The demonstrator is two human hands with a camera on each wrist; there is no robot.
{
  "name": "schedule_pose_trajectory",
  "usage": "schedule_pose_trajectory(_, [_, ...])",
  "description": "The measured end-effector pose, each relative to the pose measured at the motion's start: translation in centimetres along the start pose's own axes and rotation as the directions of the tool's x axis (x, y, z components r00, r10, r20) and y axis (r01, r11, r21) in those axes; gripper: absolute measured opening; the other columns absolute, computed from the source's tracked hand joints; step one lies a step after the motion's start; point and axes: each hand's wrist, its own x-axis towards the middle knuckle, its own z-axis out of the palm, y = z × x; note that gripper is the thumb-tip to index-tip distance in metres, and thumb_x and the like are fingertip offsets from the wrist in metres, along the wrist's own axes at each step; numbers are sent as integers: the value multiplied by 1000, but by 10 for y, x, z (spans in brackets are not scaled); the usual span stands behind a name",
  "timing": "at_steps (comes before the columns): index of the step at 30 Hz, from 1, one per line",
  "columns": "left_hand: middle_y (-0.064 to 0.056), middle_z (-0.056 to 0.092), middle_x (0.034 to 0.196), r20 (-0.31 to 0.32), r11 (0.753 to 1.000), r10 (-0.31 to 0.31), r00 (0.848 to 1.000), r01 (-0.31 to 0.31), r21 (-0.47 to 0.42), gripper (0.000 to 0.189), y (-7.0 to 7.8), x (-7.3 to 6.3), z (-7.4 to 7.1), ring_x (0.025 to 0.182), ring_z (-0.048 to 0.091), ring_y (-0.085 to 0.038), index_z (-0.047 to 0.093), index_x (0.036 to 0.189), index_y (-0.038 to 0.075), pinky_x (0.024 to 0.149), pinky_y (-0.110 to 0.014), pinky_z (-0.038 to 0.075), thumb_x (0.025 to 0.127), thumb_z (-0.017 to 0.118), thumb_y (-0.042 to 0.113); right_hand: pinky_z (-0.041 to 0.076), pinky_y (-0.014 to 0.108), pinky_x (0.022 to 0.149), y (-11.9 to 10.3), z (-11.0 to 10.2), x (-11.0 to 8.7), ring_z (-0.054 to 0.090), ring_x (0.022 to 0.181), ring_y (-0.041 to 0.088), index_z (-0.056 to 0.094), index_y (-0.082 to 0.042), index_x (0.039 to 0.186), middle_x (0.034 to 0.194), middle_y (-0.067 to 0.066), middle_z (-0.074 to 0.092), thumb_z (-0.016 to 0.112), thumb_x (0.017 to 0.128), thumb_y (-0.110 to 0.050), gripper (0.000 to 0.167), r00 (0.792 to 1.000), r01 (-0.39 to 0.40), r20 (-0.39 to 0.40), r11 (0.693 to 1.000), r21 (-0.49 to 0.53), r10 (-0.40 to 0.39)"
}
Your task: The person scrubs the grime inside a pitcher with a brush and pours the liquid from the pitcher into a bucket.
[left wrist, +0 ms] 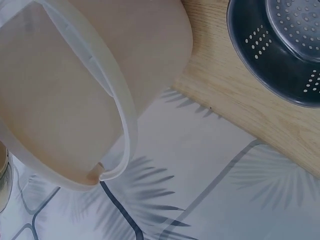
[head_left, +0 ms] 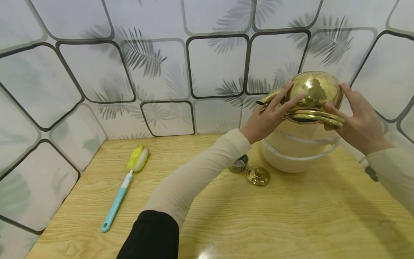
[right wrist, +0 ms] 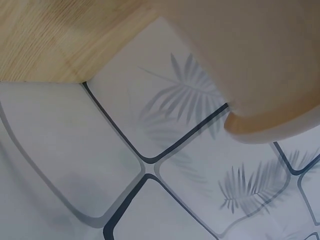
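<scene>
Over the pale bucket (head_left: 286,163) in the head view, both hands hold a shiny gold teapot (head_left: 318,86). It is tipped over, with its round bottom turned up and its ringed rim facing down. My left hand (head_left: 270,117) grips the spout side, fingers spread on the body. On the other side, my right hand (head_left: 362,122) holds the body, thumb close to the rim. A sliver of the teapot (left wrist: 5,180) enters the left wrist view beside the bucket (left wrist: 170,45). Neither hand shows in the wrist views; the right one sees the bucket's wall (right wrist: 255,55).
A gold lid (head_left: 258,175) and a perforated metal strainer (head_left: 238,164) lie on the wooden table (head_left: 258,223) in front of the bucket. Farther left is a yellow-and-white sponge brush (head_left: 119,196) with a blue handle. A patterned wall covering (head_left: 216,66) rises behind the table.
</scene>
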Motion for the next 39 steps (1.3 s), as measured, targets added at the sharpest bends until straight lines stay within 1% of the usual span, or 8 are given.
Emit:
schedule_pose_trajectory(10, [-16,22,155,-35,997,15,999,-12,76,51,0,-2,2,145,20,-18,41,143,23,59,-19,42,97,25,7,36,50,108,-4,1,5,49,125,36,34,-51,137,133,24,50,36,94,-54,44,993,66,-96,997,-26,-68])
schedule_pose_trajectory(15, [-10,29,153,-73,969,42,996,-23,246,52,0,-1,2,144,24,-17,40,142,28,73,-21,44,98,20,8,34,50,109,-6,0,5,49,125,37,36,-48,136,132,24,50,37,94,-54,42,993,51,-108,999,-20,-53])
schedule_pose_trajectory(20, [-9,29,154,-73,958,53,996,-30,286,53,0,1,2,142,28,-16,38,143,30,87,-24,40,100,17,8,33,51,109,-6,-1,2,49,125,39,38,-45,135,132,27,50,36,96,-51,40,995,31,-94,1000,-3,-32])
schedule_pose_trajectory(25, [-10,28,154,-82,964,42,996,-18,265,56,1,1,0,135,40,-13,39,142,32,63,-20,41,100,17,3,33,52,109,-7,-2,1,48,125,40,37,-48,135,132,28,50,36,95,-53,41,996,10,-91,1000,5,-9])
schedule_pose_trajectory(29, [-7,29,154,-89,940,37,995,-4,340,62,1,1,-2,126,48,-11,37,142,37,51,-20,35,98,21,-4,34,51,109,-11,-2,3,50,124,39,40,-46,133,132,26,51,37,96,-51,38,992,0,-129,1000,10,2])
schedule_pose_trajectory(32, [-4,30,154,-112,918,34,993,13,397,66,2,1,-2,102,56,-8,36,141,42,51,-21,33,97,24,-6,35,50,108,-13,-2,5,51,123,38,42,-45,132,132,25,52,38,96,-50,36,988,-6,-151,1000,12,8])
schedule_pose_trajectory(36, [-1,31,153,-127,916,4,992,47,399,61,3,1,-4,72,48,-5,36,139,47,66,-25,47,101,23,1,35,50,108,-14,-3,5,51,123,38,41,-45,132,131,25,52,38,95,-52,38,988,-15,-153,1000,8,17])
schedule_pose_trajectory(39, [-1,29,154,-121,927,-31,992,74,367,52,4,1,-5,85,54,-8,37,138,49,90,-41,50,104,21,13,36,50,108,-15,-2,5,51,123,38,41,-45,132,131,25,52,39,95,-54,39,987,-16,-163,1000,2,16])
